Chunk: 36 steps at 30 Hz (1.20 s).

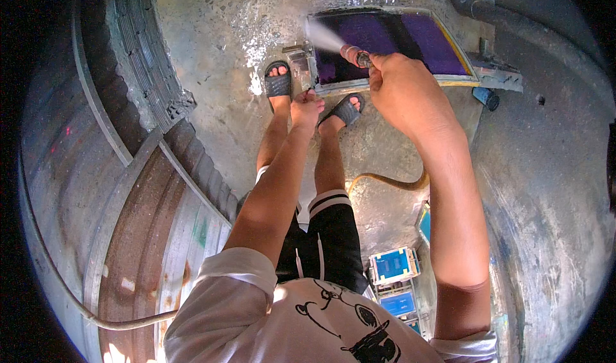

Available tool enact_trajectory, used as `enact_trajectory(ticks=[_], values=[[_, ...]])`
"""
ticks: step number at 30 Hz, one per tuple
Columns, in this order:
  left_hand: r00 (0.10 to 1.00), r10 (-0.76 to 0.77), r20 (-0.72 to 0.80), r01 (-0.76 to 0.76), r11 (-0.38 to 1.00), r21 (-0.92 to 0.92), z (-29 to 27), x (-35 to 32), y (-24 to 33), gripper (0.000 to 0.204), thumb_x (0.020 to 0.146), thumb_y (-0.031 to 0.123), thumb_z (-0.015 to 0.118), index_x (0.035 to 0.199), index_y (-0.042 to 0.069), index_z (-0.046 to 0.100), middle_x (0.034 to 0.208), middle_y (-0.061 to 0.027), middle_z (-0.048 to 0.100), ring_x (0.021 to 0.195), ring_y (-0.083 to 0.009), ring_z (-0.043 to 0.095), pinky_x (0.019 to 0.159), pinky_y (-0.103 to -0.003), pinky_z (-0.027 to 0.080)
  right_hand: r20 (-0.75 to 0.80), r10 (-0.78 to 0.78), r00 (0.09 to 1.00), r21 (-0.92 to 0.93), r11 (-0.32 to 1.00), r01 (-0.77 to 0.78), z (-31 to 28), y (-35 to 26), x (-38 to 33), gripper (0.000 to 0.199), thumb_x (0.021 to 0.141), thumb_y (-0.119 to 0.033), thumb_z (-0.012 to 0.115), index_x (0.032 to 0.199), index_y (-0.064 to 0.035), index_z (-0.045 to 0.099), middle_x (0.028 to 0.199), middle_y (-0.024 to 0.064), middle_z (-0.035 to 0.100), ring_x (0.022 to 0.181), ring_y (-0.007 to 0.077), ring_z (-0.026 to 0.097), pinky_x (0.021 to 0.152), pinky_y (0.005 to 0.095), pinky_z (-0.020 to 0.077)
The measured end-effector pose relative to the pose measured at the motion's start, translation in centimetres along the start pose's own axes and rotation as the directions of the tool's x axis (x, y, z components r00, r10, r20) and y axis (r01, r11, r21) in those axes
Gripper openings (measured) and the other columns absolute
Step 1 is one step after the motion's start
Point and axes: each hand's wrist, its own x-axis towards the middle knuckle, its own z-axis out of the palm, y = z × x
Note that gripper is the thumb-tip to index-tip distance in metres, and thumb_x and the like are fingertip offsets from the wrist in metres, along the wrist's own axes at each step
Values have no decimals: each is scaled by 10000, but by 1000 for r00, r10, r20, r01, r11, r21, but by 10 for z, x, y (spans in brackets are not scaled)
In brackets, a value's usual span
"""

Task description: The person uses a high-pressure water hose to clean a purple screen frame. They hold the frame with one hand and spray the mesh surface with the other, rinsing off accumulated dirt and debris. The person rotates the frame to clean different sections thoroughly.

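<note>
My right hand (pixel 401 84) is closed around a hose nozzle (pixel 362 59), and a jet of water (pixel 324 37) shoots from it to the left. The spray passes over a framed printing screen (pixel 410 35) with a dark purple mesh that leans on the wet concrete floor. My left hand (pixel 306 106) pinches the lower left edge of that screen's frame, near a metal clamp (pixel 300 61). My feet in black slide sandals (pixel 278 80) stand just in front of the frame.
A yellowish hose (pixel 385 180) curls on the floor behind my legs. Several smaller blue framed screens (pixel 393 265) are stacked at lower right. A corrugated metal wall (pixel 147 190) runs along the left, a grey pipe (pixel 494 10) at upper right.
</note>
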Motion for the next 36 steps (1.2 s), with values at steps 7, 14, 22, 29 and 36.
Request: enact_trajectory(ticks=[7, 14, 22, 29, 36], values=[[1000, 13, -13, -12, 999, 35, 0, -1, 0, 285, 1030, 227, 591, 1134, -38, 590, 878, -89, 671, 731, -176, 682, 623, -290, 567, -9, -10, 1000, 14, 1000, 10, 2, 3, 0, 446, 925, -115, 507, 1334, -229, 643, 1090, 243, 698, 1043, 407, 676, 918, 504, 541], [1000, 3, 11, -4, 997, 71, 1, -4, 1, 241, 1051, 186, 528, 1172, -22, 548, 933, -107, 652, 822, -226, 689, 710, -346, 591, 2, 1, 1000, -2, 1000, -1, -3, 4, -2, 452, 937, -112, 494, 1348, -239, 631, 1103, 240, 696, 1050, 403, 676, 921, 496, 542], [1000, -15, -20, 16, 997, 72, 5, -8, 6, 273, 1051, 203, 534, 1202, -25, 539, 945, -102, 644, 814, -214, 680, 701, -339, 584, -5, 46, 999, 34, 998, -46, -2, 8, -4, 457, 942, -96, 484, 1354, -233, 627, 1122, 238, 694, 1057, 398, 678, 922, 495, 544], [1000, -26, 10, 25, 996, 89, 2, -8, 9, 323, 1052, 194, 529, 1264, -49, 516, 950, -103, 633, 826, -218, 683, 703, -334, 586, -14, 35, 999, 46, 998, -34, 1, 14, -5, 455, 940, -97, 495, 1353, -232, 627, 1095, 244, 701, 1050, 403, 681, 915, 499, 546], [1000, 14, -18, -13, 999, 38, 5, -4, 3, 289, 1041, 184, 555, 1208, -48, 511, 934, -120, 634, 790, -236, 676, 686, -352, 588, -41, -17, 999, 39, 999, 19, 16, 28, -28, 249, 930, -148, 544, 1094, -80, 719, 947, 265, 713, 930, 421, 708, 833, 510, 570]])
